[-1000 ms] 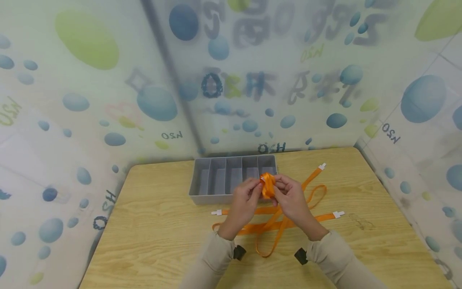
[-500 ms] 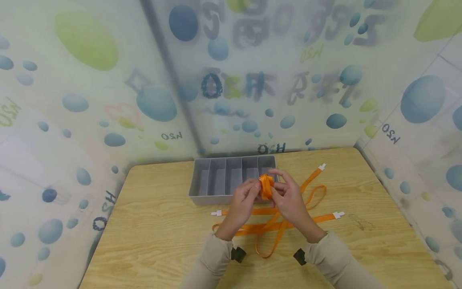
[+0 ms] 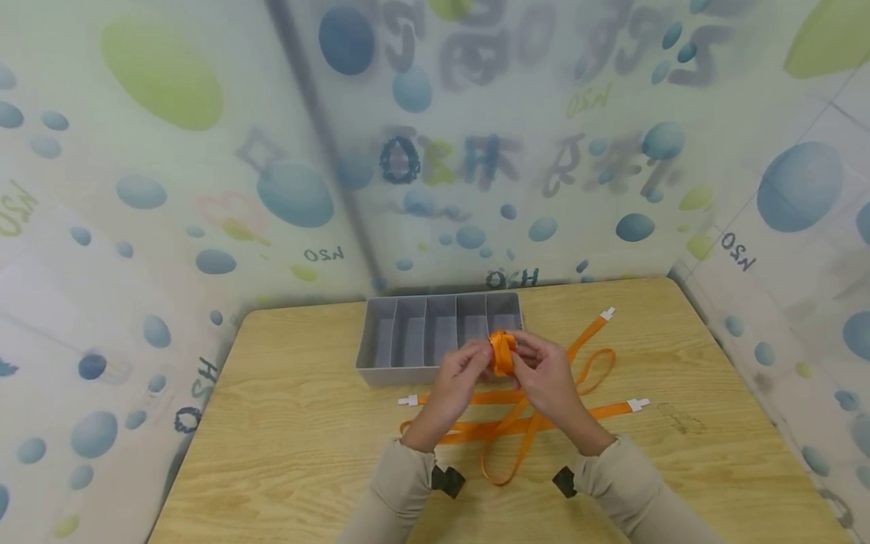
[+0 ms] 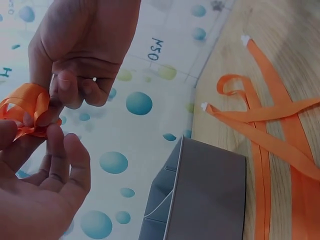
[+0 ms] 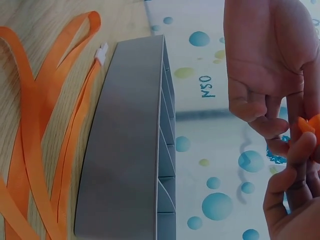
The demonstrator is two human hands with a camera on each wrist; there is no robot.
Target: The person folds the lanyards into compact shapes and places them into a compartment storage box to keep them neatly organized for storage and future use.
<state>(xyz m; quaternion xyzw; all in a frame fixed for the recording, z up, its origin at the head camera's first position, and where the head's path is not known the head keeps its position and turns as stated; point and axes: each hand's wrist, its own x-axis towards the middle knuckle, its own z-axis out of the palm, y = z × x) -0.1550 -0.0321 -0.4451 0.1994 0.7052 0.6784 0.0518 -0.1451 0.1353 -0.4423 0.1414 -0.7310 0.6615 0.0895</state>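
A folded orange lanyard (image 3: 503,353) is held up between both hands, above the near right part of the grey tray. My left hand (image 3: 457,375) pinches its left side between thumb and fingers. The right hand (image 3: 550,378) pinches the opposite side. In the left wrist view the lanyard's loops (image 4: 32,100) bulge out between the fingers of both hands. Only a small orange piece (image 5: 310,125) shows at the edge of the right wrist view. On the table below, orange lanyards (image 3: 523,438) with white clips (image 3: 637,404) lie crossed, partly hidden by the hands and forearms.
A grey tray (image 3: 394,375) divided into several compartments stands at the back of the wooden table (image 3: 285,446). Patterned wall sheets (image 3: 435,249) rise behind the table and on both sides. Black straps (image 3: 448,481) hang by the cuffs.
Half a second ago the right index finger was lifted off the folded lanyard; now it is back down against it. The hands stay in nearly the same place, and the table lanyards lie unmoved.
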